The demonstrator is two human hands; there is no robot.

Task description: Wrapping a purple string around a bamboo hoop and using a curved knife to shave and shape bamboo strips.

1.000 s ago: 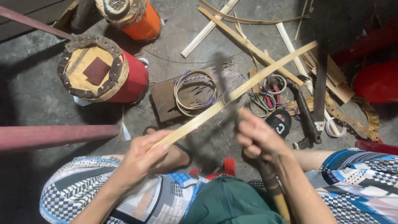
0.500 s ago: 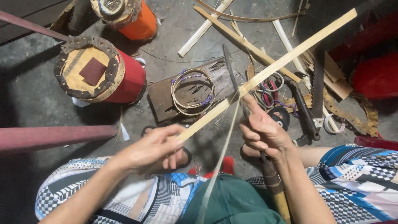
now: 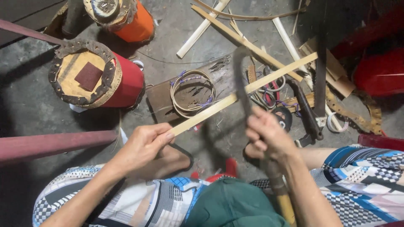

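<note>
The left hand [image 3: 141, 147] pinches the near end of a long pale bamboo strip [image 3: 235, 98], fingers folded over it and thumb on top. The strip runs up and to the right, away from the person, crossing over a dark wooden board [image 3: 168, 98] and ending far right near a dark saw blade [image 3: 320, 63] that lies upright in the view.

The right hand [image 3: 267, 136] is clenched around the handle of a curved dark knife [image 3: 240, 80]; its blade rises from the fist and crosses the strip about midway, edge against the strip. The blade is blurred, so its exact edge cannot be told.

Open floor is scarce. To the left of the strip, a red drum-shaped block with a wooden top [image 3: 94, 80] stands just beyond the left hand, and an orange one [image 3: 126, 19] lies farther off. A reddish beam [image 3: 54, 145] reaches in from the left edge, ending just beside the left wrist. On the board rests a coil of cane hoops [image 3: 193, 92], right under the strip's line. Far right, loose bamboo slats [image 3: 235, 33] fan out across the concrete, with a dark-handled tool [image 3: 305, 111] and small rings close beside the right hand. The only bare concrete lies between the board and the person's patterned knees, directly below the strip.
</note>
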